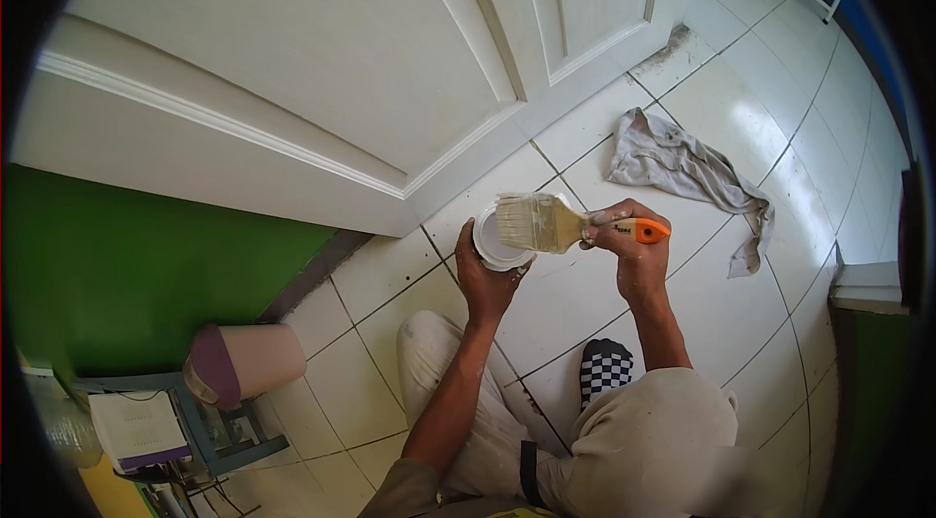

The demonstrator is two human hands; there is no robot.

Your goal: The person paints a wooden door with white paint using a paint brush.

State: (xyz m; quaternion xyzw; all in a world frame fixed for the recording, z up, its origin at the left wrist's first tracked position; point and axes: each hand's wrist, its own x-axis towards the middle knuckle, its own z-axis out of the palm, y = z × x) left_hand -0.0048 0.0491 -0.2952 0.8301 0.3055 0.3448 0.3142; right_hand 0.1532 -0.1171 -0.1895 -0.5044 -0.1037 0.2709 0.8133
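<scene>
1. White door: seen across upper left.
2. Brush: gripped at its neck by fingers of right hand, bristles held over tub; judged light, soft-tipped, best taken there.
3. Tub: clasped by fingers of left hand; probably light, slippery if wet, best cupped round.

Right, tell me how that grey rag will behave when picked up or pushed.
The grey rag would likely hang floppy, given its loose folds. It's probably light, looking like thin cloth. On glossy tiles, it may slide or bunch.
</scene>
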